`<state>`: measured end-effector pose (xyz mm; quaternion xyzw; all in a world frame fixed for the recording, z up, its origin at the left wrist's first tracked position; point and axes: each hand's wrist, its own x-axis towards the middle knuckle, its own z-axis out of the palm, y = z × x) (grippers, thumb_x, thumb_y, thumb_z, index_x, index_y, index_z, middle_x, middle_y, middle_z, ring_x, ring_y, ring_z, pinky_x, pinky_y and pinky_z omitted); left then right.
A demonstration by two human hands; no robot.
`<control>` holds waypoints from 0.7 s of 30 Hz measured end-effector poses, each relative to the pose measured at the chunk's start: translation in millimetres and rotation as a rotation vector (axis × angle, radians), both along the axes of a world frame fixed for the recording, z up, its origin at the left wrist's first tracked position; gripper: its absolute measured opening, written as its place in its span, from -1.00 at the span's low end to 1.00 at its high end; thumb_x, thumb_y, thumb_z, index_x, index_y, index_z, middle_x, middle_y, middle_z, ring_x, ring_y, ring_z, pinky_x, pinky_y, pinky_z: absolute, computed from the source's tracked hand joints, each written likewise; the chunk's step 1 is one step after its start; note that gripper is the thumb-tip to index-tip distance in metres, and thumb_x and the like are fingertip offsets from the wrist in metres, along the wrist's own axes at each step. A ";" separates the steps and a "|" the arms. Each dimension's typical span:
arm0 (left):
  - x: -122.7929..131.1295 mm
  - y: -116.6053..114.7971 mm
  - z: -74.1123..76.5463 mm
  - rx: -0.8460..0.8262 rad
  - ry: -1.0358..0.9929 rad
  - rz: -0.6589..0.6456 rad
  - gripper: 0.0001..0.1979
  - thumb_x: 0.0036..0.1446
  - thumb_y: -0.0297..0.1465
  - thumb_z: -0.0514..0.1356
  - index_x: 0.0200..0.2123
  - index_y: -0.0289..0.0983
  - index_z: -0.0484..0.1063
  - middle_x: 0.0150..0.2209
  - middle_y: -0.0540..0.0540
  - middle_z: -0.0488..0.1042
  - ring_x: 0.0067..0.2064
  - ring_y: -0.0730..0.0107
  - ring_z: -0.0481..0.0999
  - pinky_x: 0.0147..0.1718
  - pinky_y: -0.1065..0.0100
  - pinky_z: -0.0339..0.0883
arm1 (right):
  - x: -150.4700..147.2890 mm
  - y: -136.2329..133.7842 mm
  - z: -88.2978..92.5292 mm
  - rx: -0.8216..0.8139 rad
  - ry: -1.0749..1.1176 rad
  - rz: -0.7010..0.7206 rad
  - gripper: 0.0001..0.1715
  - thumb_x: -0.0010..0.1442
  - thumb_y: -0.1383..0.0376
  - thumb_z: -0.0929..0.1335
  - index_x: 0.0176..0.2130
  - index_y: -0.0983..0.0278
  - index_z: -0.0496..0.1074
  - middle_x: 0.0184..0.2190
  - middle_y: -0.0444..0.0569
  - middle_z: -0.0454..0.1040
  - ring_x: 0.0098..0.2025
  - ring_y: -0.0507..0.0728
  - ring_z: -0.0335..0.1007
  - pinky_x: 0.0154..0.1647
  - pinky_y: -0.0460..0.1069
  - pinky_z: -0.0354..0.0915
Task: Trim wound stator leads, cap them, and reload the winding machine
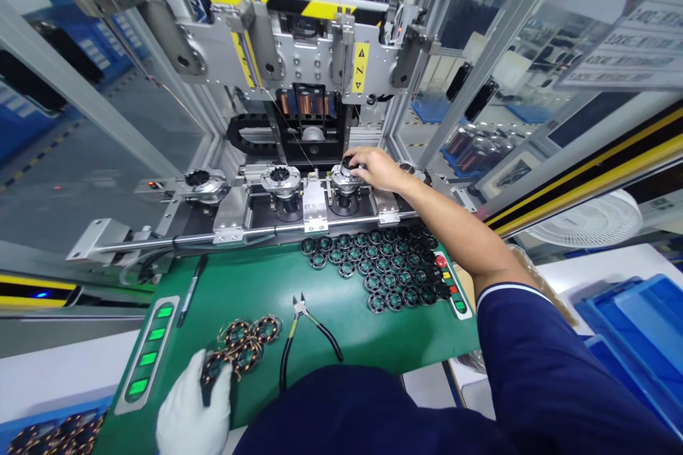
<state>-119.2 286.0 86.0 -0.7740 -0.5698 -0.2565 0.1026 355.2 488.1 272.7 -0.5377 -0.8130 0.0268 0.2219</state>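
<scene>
My bare right hand [378, 168] reaches into the winding machine, its fingers closed on a black stator core [349, 163] that sits on the right fixture [344, 185]. The middle fixture [281, 181] and the left fixture [201, 183] each carry a black core. My left hand [193, 412], in a white glove, rests on the green mat [267, 284] at the near left and grips a copper-wound stator [213, 370]. Beside it lie three more wound stators [250, 335].
Black-handled cutters [305, 333] lie on the mat's middle. Several bare black cores [384, 263] are laid out at the mat's far right. A green button strip [148, 357] lies left and a red-and-green button strip [452, 286] right. Blue bins [634, 341] stand at right.
</scene>
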 end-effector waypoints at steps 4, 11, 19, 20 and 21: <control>-1.2 -0.9 -2.8 -0.002 -0.017 -0.010 -0.38 0.30 -0.12 0.03 0.15 -0.57 0.36 -0.10 -0.48 0.57 -0.16 -0.06 0.60 -0.15 0.12 0.47 | -2.8 3.8 0.6 -0.038 -0.058 -0.011 -0.83 0.16 0.39 0.40 -0.21 0.38 0.58 0.05 0.19 0.53 0.12 0.26 0.46 0.21 0.16 0.31; -1.9 -0.7 -3.2 -0.010 -0.034 -0.011 -0.35 0.29 -0.10 0.03 0.17 -0.56 0.34 -0.11 -0.47 0.58 -0.18 -0.07 0.60 -0.15 0.10 0.48 | -1.8 6.6 15.8 -0.166 -0.176 0.005 -0.70 0.18 0.34 0.43 -0.07 0.38 0.57 0.13 0.17 0.48 0.20 0.28 0.40 0.25 0.16 0.29; 1.2 -2.0 -2.6 -0.021 -0.070 0.029 -0.32 0.28 -0.08 0.04 0.16 -0.59 0.34 -0.10 -0.52 0.56 -0.15 -0.14 0.60 -0.16 0.05 0.47 | -9.9 -24.7 -1.3 -0.190 -0.275 -0.026 -0.29 0.16 0.32 0.45 0.24 0.49 0.31 0.36 0.29 0.14 0.41 0.36 0.05 0.42 0.25 0.09; 1.3 -2.3 -2.9 -0.021 -0.076 0.028 -0.33 0.28 -0.08 0.04 0.16 -0.59 0.34 -0.10 -0.52 0.56 -0.15 -0.14 0.60 -0.16 0.04 0.47 | -10.8 -24.4 -4.1 -0.190 -0.281 -0.029 -0.29 0.16 0.31 0.45 0.24 0.48 0.31 0.35 0.29 0.15 0.40 0.37 0.06 0.41 0.26 0.10; 1.2 -2.6 -3.5 -0.025 -0.081 0.031 -0.33 0.28 -0.08 0.04 0.16 -0.58 0.34 -0.10 -0.52 0.56 -0.15 -0.15 0.60 -0.16 0.04 0.47 | -11.4 -23.2 -5.6 -0.188 -0.285 -0.030 -0.29 0.16 0.30 0.46 0.23 0.48 0.32 0.35 0.28 0.16 0.40 0.37 0.06 0.41 0.27 0.10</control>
